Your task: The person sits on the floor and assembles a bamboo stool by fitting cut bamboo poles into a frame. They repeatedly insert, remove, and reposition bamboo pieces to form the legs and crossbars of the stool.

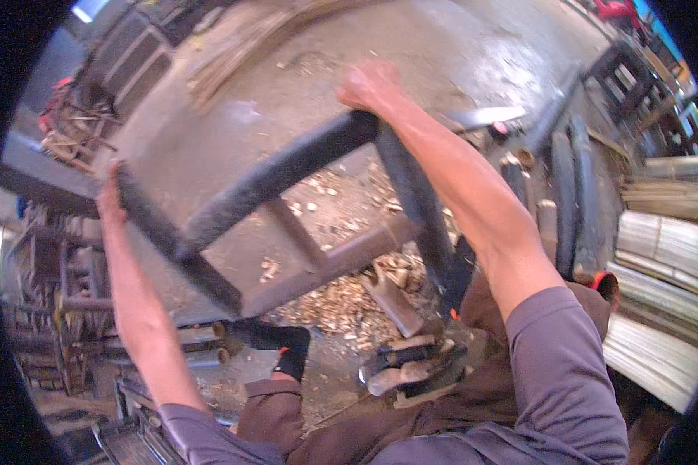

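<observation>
A dark pole-built furniture frame is tilted in front of me, with a brown lower rail and a short crosspiece. My left hand is closed round the upper end of its left pole. At the far right corner of the frame, my right hand is curled into a fist; whatever is inside the fingers is hidden. Beneath the frame, pale wood chips cover the floor. A cut bamboo piece leans near my legs, by several short dark and tan pieces.
Split bamboo strips lie on the floor at the back. Dark poles and stacked pale slats line the right side. A flat shiny piece lies beyond my right arm. Dark racks or furniture frames stand at left.
</observation>
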The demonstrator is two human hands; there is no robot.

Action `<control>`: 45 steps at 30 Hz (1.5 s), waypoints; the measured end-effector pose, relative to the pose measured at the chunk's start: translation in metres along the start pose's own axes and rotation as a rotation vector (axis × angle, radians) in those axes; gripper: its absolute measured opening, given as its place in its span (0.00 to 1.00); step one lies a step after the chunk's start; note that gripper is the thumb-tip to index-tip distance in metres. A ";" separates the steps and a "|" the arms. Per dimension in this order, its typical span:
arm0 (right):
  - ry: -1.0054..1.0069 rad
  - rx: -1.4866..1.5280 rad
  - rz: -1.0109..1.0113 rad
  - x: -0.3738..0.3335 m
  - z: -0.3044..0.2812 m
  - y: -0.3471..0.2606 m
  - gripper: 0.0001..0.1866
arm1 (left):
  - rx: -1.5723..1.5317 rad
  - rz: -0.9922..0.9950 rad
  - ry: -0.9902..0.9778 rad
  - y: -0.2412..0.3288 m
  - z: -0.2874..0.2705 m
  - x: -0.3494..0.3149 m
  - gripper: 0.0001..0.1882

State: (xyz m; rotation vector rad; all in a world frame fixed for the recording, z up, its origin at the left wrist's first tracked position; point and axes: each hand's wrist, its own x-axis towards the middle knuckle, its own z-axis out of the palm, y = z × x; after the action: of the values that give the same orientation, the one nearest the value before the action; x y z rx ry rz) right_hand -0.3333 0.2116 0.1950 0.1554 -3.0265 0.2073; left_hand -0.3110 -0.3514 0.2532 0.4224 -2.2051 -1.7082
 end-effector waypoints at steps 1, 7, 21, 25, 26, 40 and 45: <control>0.057 0.056 -0.075 -0.006 0.004 -0.021 0.17 | 0.223 0.120 0.122 0.011 -0.057 0.007 0.36; 0.077 0.074 0.044 -0.060 -0.043 -0.003 0.20 | 0.162 0.182 0.360 0.055 0.001 -0.081 0.29; 0.570 1.523 0.194 -0.243 0.029 0.078 0.39 | -0.215 0.337 0.287 0.086 -0.077 -0.269 0.27; 0.413 1.750 0.277 -0.275 0.047 0.053 0.44 | -0.228 0.413 0.316 0.014 -0.103 -0.323 0.33; 0.405 1.771 0.258 -0.276 0.049 0.059 0.43 | -0.257 0.391 0.339 0.012 -0.097 -0.329 0.32; 0.444 1.952 0.237 -0.180 0.076 0.113 0.38 | -0.252 0.469 0.508 0.032 -0.034 -0.346 0.34; 0.342 1.943 0.296 -0.191 0.097 0.130 0.43 | -0.214 0.467 0.445 0.041 -0.005 -0.353 0.35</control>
State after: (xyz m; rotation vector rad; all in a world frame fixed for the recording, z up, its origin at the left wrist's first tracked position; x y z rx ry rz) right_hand -0.1673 0.3437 0.0617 -0.1852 -1.4096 2.5260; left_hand 0.0090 -0.1978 0.2695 0.1871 -1.6255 -1.4102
